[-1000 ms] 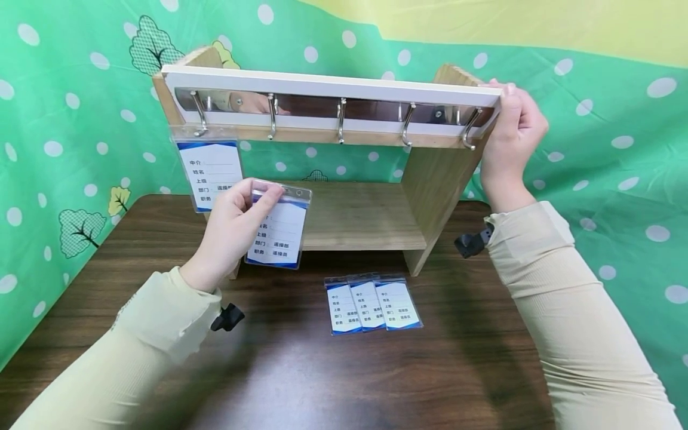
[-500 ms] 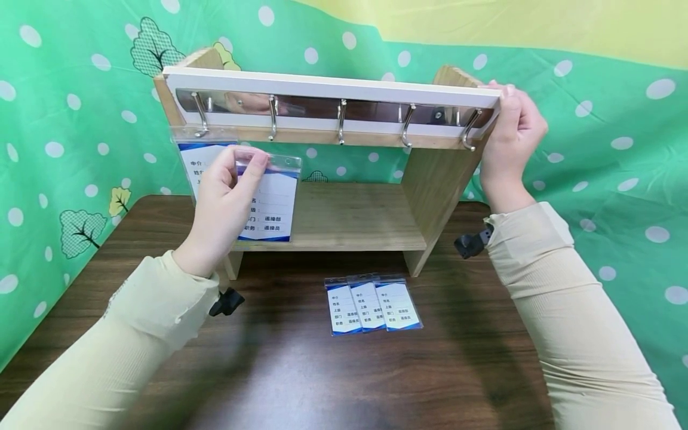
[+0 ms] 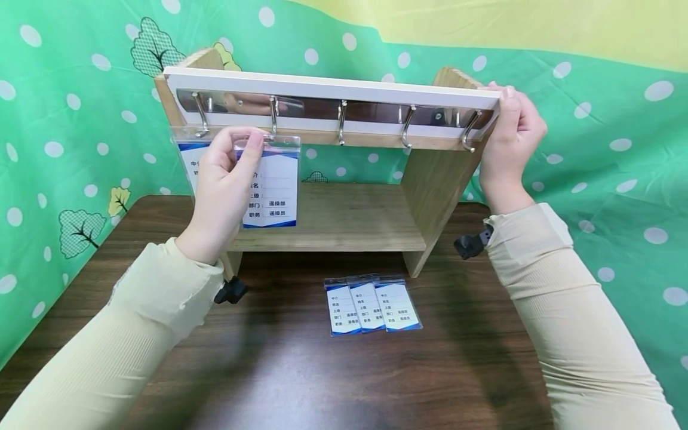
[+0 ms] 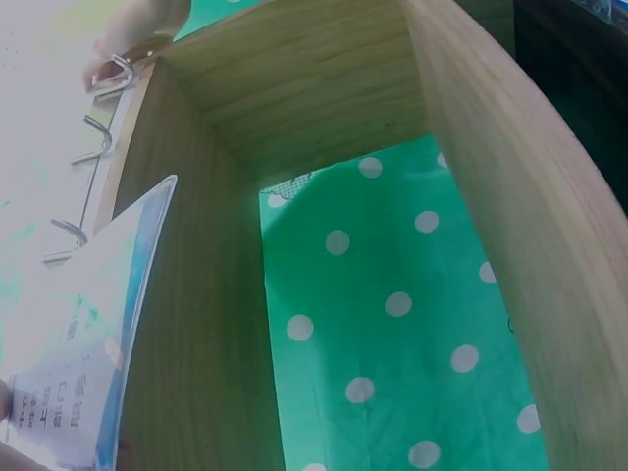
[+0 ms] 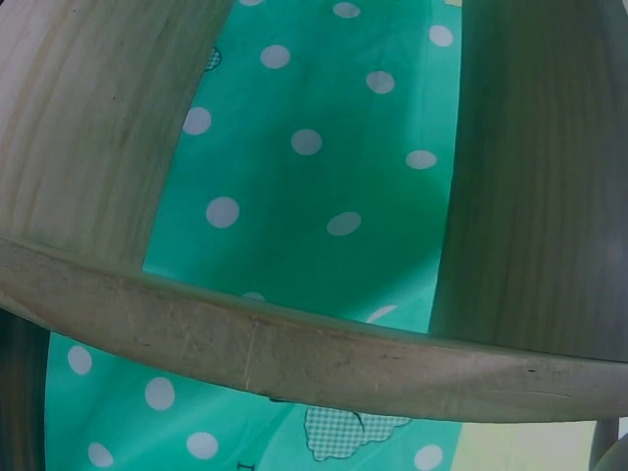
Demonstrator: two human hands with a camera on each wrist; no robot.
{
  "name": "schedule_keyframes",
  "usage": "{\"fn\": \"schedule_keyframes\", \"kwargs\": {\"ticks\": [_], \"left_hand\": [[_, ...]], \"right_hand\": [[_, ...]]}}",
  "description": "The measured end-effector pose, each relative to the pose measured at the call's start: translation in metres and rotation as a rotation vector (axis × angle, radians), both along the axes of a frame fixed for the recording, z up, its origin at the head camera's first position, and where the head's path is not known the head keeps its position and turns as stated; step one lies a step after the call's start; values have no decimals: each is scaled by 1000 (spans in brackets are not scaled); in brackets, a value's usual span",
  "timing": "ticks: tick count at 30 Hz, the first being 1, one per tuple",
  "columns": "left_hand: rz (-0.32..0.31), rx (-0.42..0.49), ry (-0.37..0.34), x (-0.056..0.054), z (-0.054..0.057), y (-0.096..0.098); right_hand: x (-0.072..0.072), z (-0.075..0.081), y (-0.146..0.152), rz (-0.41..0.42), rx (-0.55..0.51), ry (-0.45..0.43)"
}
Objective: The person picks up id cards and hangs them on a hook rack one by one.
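My left hand [image 3: 217,182] pinches a clear-sleeved badge [image 3: 276,185] by its top edge, thumb in front. The badge's top edge lies right at the lower end of the second hook [image 3: 274,113] from the left. Another badge [image 3: 188,152] hangs from the leftmost hook [image 3: 200,113], partly hidden behind my left hand. At the other end, my right hand [image 3: 510,146] grips the right corner of the wooden rack [image 3: 446,179], thumb on the front. In the left wrist view the held badge [image 4: 74,363] stands tilted beside the hook board.
Three overlapping badges [image 3: 373,304] lie on the dark wooden table [image 3: 344,376] in front of the rack. Bare hooks, including a middle one [image 3: 341,122], line the right part of the metal strip. A green dotted cloth [image 3: 607,179] hangs behind.
My left hand has raised the badge from below the hook row up to the second hook. The right hand keeps its grip on the rack, and the badges on the table stay put.
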State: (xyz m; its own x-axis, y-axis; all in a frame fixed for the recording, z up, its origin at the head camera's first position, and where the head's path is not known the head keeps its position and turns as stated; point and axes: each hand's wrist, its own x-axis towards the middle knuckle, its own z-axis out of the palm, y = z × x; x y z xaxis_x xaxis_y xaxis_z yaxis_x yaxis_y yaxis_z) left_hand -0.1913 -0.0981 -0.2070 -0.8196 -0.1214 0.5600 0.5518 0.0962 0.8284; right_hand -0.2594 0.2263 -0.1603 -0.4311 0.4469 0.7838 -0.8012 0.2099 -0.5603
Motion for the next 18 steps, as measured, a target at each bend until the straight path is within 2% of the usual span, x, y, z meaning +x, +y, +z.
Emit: {"fn": "schedule_keyframes", "kwargs": {"ticks": [5,11,18], "left_hand": [[3,26,-31,-2,3,1],[-26,29,-43,-2,5,0],[21,-3,-51,-4,6,1]], "right_hand": [[0,0,0,-7,10,3],[0,0,-2,-2,6,-1],[1,1,-2,20,-16,-4]]}}
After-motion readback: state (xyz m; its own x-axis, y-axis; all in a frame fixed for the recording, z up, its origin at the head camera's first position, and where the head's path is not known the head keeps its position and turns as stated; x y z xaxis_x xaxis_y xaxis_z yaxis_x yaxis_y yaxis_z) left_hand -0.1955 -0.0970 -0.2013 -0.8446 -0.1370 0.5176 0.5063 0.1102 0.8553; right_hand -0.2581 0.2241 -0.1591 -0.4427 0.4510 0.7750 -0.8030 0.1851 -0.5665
